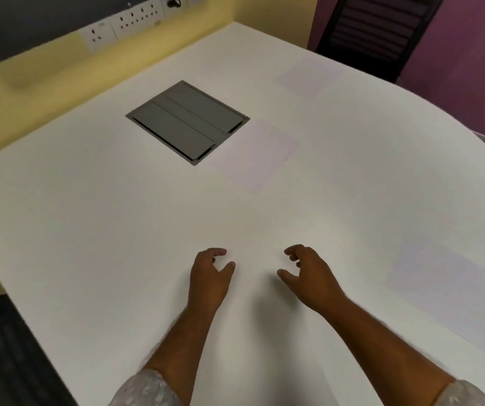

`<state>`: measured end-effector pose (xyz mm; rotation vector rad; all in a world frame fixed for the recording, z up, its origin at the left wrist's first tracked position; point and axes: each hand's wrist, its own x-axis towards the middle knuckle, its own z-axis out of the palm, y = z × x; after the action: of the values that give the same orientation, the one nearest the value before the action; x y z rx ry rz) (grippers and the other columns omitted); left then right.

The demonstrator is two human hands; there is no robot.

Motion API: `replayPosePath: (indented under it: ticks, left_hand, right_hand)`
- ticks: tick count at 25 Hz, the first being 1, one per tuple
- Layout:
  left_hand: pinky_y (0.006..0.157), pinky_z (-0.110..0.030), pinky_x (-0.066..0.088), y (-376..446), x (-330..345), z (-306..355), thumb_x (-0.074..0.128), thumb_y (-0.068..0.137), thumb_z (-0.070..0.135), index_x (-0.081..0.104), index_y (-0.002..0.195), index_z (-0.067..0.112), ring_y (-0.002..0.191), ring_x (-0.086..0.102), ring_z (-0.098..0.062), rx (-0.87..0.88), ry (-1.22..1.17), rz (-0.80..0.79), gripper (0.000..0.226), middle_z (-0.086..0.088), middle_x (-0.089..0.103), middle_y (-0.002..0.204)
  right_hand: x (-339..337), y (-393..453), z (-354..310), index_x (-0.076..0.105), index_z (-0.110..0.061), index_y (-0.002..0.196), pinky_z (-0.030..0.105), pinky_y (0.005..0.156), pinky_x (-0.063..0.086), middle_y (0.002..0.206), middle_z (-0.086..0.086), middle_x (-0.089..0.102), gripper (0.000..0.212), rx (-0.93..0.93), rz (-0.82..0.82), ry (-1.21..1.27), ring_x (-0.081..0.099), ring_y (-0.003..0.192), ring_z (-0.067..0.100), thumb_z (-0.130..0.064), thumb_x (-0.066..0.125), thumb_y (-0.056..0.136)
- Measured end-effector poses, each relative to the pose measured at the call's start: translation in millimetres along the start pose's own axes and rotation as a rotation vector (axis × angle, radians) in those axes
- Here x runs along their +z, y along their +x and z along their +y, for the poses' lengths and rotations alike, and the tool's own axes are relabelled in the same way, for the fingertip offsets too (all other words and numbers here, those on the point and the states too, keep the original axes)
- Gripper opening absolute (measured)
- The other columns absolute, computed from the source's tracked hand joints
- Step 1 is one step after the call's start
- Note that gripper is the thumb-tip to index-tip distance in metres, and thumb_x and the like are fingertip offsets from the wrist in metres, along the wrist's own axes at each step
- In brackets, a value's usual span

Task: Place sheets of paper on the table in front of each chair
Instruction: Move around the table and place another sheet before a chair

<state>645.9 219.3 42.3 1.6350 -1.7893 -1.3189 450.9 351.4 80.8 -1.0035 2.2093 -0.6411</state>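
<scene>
White table (103, 230), matte and smooth, curved along its right edge, fills most of the view. Paper: three faint lilac-white sheets lie flat on it, barely distinct from the top. One sheet (452, 294) rests at the right, near the table's edge, right of the hands. A second sheet (257, 155) lies mid-table, its corner just beside the grey hatch. A third sheet (308, 79) lies at the far side, before the black chair (382, 27), whose back is ribbed in horizontal bands. Hands: left hand (209, 278) and right hand (308, 273) hover side by side over bare tabletop near the front, palms down, fingers loosely curled and parted, holding nothing; whether the fingertips touch the surface cannot be told. Forearms bare; pale patterned sleeves (147, 389) show at the bottom edge. Hatch (187, 121): square, grey, metal-looking, set flush into the table, divided into long flaps with dark slots. Wall (45, 83): yellow at left, carrying a row of white sockets (130, 20); purple at right behind the chair. Another dark seat (1, 356) at lower left.
</scene>
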Motion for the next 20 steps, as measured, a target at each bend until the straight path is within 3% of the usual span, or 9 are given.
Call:
replayPosePath:
  ticks: [5, 11, 13, 16, 18, 20]
  left_hand:
    - [0.093, -0.04, 0.054, 79.3, 11.7, -0.1, 0.081, 0.082, 0.012, 0.07, 0.112, 0.018, 0.107, 0.063, -0.022, 0.235, 0.252, -0.006, 0.032, 0.002, 0.065, 0.116]
    - [0.094, -0.043, 0.056, 175.5, 31.5, 27.6, 0.081, 0.084, 0.024, 0.064, 0.122, 0.018, 0.119, 0.056, -0.025, 0.37, 0.325, -0.019, 0.042, -0.001, 0.059, 0.128]
    - [0.102, -0.049, 0.052, 209.1, 39.3, 37.0, 0.079, 0.086, 0.033, 0.057, 0.136, 0.017, 0.133, 0.048, -0.028, 0.384, 0.405, -0.035, 0.056, -0.005, 0.052, 0.144]
    - [0.119, -0.051, 0.037, 250.4, 52.5, 51.0, 0.08, 0.082, 0.051, 0.035, 0.157, 0.022, 0.154, 0.025, -0.03, 0.351, 0.576, -0.09, 0.092, -0.007, 0.025, 0.168]
    - [0.125, -0.056, 0.022, 273.9, 60.8, 59.5, 0.084, 0.072, 0.062, 0.018, 0.163, 0.025, 0.16, 0.008, -0.03, 0.326, 0.669, -0.149, 0.118, -0.006, 0.007, 0.174]
    - [0.126, -0.061, 0.013, 291.8, 64.7, 63.3, 0.083, 0.065, 0.071, 0.01, 0.164, 0.026, 0.16, -0.001, -0.03, 0.301, 0.75, -0.207, 0.131, -0.005, 0.0, 0.175]
  right_hand:
    - [28.2, 63.0, -10.8, 0.058, -0.022, 0.138, 0.029, 0.095, 0.047, 0.131, -0.003, 0.059, 0.051, 0.034, -0.007, 0.029, 0.061, 0.116, 0.017, -0.034, 0.076, 0.092]
    - [40.4, 106.4, -11.7, 0.057, -0.022, 0.139, 0.024, 0.099, 0.044, 0.136, -0.004, 0.058, 0.052, 0.04, 0.027, 0.006, 0.058, 0.12, 0.013, -0.032, 0.077, 0.092]
    - [44.1, 118.3, -13.9, 0.057, -0.022, 0.14, 0.023, 0.102, 0.043, 0.138, -0.005, 0.057, 0.052, 0.018, 0.019, -0.018, 0.057, 0.125, 0.012, -0.032, 0.076, 0.092]
    - [48.8, 131.2, -17.0, 0.057, -0.023, 0.139, 0.023, 0.104, 0.043, 0.138, -0.009, 0.056, 0.051, -0.019, 0.011, -0.038, 0.056, 0.128, 0.011, -0.033, 0.076, 0.092]
    - [52.2, 141.7, -18.1, 0.058, -0.024, 0.138, 0.021, 0.102, 0.042, 0.137, -0.01, 0.055, 0.051, -0.041, 0.015, -0.04, 0.055, 0.128, 0.01, -0.033, 0.076, 0.092]
    - [54.7, 154.5, -17.9, 0.058, -0.023, 0.138, 0.021, 0.102, 0.041, 0.139, -0.008, 0.055, 0.052, -0.055, 0.028, -0.047, 0.055, 0.129, 0.011, -0.033, 0.076, 0.091]
